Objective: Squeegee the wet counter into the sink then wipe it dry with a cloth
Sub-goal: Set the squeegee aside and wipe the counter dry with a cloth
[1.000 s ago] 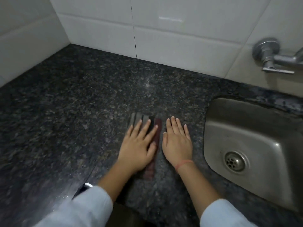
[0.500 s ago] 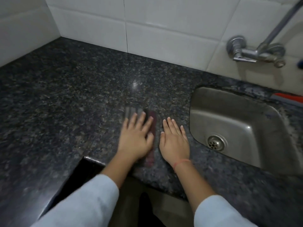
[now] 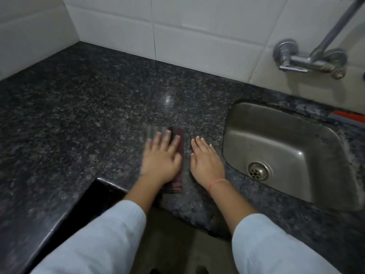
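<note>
A folded cloth [image 3: 178,178], grey and dark red striped, lies flat on the dark speckled granite counter [image 3: 88,107] near its front edge. My left hand [image 3: 161,161] presses on the cloth with straight fingers and covers most of it. My right hand [image 3: 206,160] lies flat on the bare counter just right of the cloth, fingers straight, between the cloth and the steel sink [image 3: 292,153]. An orange and grey object [image 3: 349,116], possibly the squeegee, lies on the counter behind the sink at the right edge.
A chrome wall tap [image 3: 308,60] juts from the white tiled wall [image 3: 197,26] above the sink. The sink drain [image 3: 257,171] sits near its front. The counter is L-shaped, its inner corner [image 3: 98,179] close to my left forearm.
My left hand and the cloth are blurred and have slid slightly on the counter. The view has shifted right and back, showing more of the sink, the tap and the counter's front edge.
</note>
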